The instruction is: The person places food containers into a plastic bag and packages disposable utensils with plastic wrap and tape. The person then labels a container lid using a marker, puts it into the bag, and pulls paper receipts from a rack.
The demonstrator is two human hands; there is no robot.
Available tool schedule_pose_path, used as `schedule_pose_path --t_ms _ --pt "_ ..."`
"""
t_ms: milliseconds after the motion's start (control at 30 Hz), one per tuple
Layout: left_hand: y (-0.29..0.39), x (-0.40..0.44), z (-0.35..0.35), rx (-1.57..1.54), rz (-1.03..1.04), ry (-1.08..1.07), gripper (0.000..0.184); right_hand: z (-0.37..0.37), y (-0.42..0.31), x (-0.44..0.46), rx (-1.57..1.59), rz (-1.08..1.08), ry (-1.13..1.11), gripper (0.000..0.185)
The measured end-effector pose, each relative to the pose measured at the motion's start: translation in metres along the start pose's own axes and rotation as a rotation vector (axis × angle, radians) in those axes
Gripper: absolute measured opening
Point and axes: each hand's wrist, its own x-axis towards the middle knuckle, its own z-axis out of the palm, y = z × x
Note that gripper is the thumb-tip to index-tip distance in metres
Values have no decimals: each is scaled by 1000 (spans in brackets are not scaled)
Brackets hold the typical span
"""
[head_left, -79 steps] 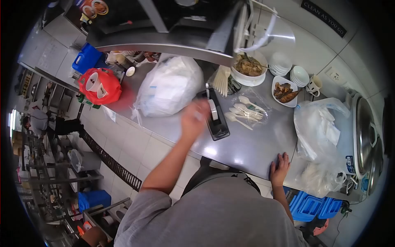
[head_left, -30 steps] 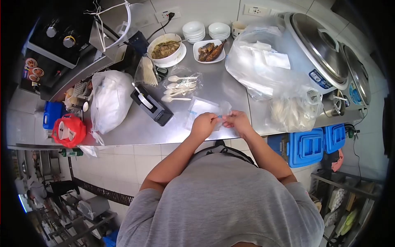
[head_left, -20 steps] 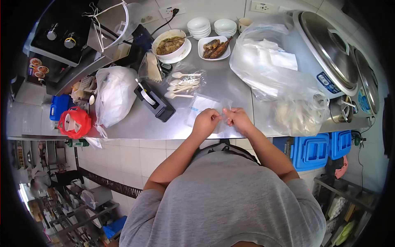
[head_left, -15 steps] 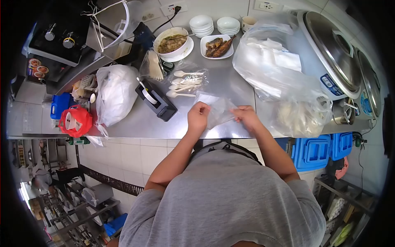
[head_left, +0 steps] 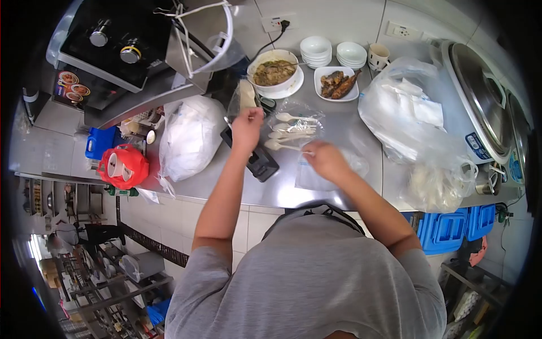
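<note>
My left hand [head_left: 247,130] has its fingers curled together over the tape dispenser [head_left: 261,164], at the lower end of a bagged bundle of flat wooden cutlery [head_left: 247,93]. What its fingertips hold is hidden. With a pinch, my right hand [head_left: 327,161] grips the handle end of a light wooden spoon [head_left: 275,145], whose bowl points left. Below that hand a clear plastic bag [head_left: 310,179] lies flat near the counter's front edge. Other light spoons and forks [head_left: 293,133] rest on an opened clear wrapper just behind the spoon.
Behind are a bowl of stew [head_left: 274,73], a dish of fried fish [head_left: 339,85], stacked white bowls [head_left: 316,51] and a patterned cup [head_left: 378,55]. Stuffed plastic bags stand left [head_left: 192,138] and right [head_left: 401,107]. A large lidded cooker [head_left: 480,101] is far right.
Both hands have let go of the clear bag, now lying on the counter. The left hand has moved left and back to the cutlery bundle; the right has closed on the spoon's handle.
</note>
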Motion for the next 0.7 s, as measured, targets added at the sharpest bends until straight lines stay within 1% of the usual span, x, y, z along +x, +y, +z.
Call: schedule_pose_path --t_ms 67,100,167,200,267,300,333,400,433,533,633,700 --pt "-23 51 -11 108 -8 -34 20 53 18 25 -336 -89 -180 15" --pt "-41 75 -13 162 -11 -50 22 74 26 33 -409 -81 -156 14" --pt "-86 123 -12 660 236 -136 26 102 32 39 -557 -60 -105 12" --pt "-100 142 -10 908 355 -175 28 105 30 42 -574 -55 -111 12" --pt "-107 160 5 755 114 -84 27 109 28 46 -608 -42 -134 13" --pt "-101 160 12 674 -9 -44 27 106 25 49 -603 -41 -149 12" --pt "-94 161 16 669 -25 -19 30 102 23 50 -596 -38 -168 12" --pt "-56 148 15 659 -62 26 41 93 15 51 -578 -46 -190 11" --pt "-58 147 18 561 60 120 42 87 12 52 -570 -58 -193 10" --pt "-71 170 24 662 -38 15 43 60 -4 52 -462 -36 -159 8" --pt "-76 169 19 707 88 19 43 36 -17 46 -313 52 -78 8" --pt "-95 164 24 563 136 151 38 28 -22 41 -222 87 -28 8"
